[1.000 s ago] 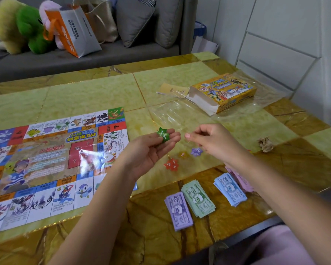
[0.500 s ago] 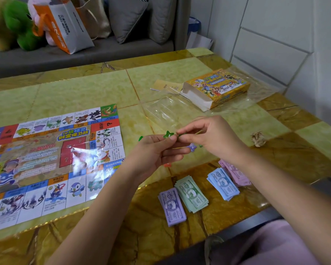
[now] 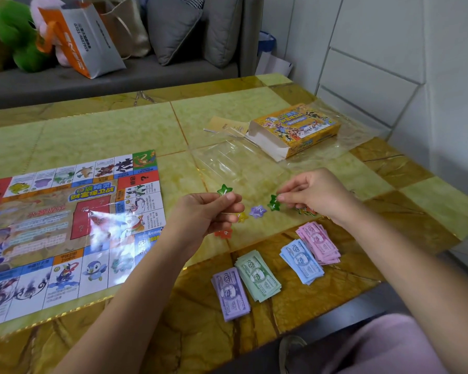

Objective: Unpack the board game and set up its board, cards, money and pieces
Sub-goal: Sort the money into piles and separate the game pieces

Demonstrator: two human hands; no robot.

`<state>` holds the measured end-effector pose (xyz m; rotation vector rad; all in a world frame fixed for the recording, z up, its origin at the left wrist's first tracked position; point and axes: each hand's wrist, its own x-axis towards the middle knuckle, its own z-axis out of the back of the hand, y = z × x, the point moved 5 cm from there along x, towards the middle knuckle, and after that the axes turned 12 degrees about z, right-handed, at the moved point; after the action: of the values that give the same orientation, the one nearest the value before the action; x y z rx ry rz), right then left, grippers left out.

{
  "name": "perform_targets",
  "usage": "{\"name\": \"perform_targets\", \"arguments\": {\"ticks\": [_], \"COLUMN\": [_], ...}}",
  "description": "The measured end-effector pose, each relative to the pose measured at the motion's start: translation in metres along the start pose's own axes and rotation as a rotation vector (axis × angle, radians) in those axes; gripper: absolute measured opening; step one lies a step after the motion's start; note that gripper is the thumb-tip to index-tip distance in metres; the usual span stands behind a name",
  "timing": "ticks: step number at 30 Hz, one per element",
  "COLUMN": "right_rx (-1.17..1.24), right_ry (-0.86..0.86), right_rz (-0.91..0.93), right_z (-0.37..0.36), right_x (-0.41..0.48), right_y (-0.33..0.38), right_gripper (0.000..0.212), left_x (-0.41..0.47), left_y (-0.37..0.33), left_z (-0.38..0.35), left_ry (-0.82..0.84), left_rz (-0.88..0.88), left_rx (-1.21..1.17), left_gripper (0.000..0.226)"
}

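While the hands are held apart at mid-frame, I see the left hand [image 3: 208, 211] pinching a light green star [image 3: 224, 189] and the right hand [image 3: 316, 195] pinching a dark green star [image 3: 274, 203]. Between them a purple star [image 3: 257, 211] lies on the table [image 3: 106, 130]. The board [image 3: 65, 225] lies unfolded at left, four money stacks [image 3: 257, 276] sit at lower centre, and the game box [image 3: 297, 128] is at upper right.

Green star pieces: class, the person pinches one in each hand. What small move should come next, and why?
Probably lower the right hand and set its green star beside the purple star. The yellow star and red star already lie loose there, and the board and money stacks are laid out, so grouping pieces seems due.
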<state>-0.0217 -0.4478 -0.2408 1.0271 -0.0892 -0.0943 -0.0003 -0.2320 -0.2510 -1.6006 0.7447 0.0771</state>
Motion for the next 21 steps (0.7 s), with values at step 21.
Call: {"name": "perform_targets", "arguments": {"ticks": [21], "right_rx": [0.072], "right_ry": [0.080], "right_rz": [0.142], "right_z": [-0.013], "right_x": [-0.005], "right_y": [0.029], "right_gripper": [0.006], "left_x": [-0.005], "left_y": [0.005], "left_z": [-0.016], "left_ry": [-0.089], "left_rz": [-0.128], "left_rx": [0.447], "left_gripper": [0.017]}}
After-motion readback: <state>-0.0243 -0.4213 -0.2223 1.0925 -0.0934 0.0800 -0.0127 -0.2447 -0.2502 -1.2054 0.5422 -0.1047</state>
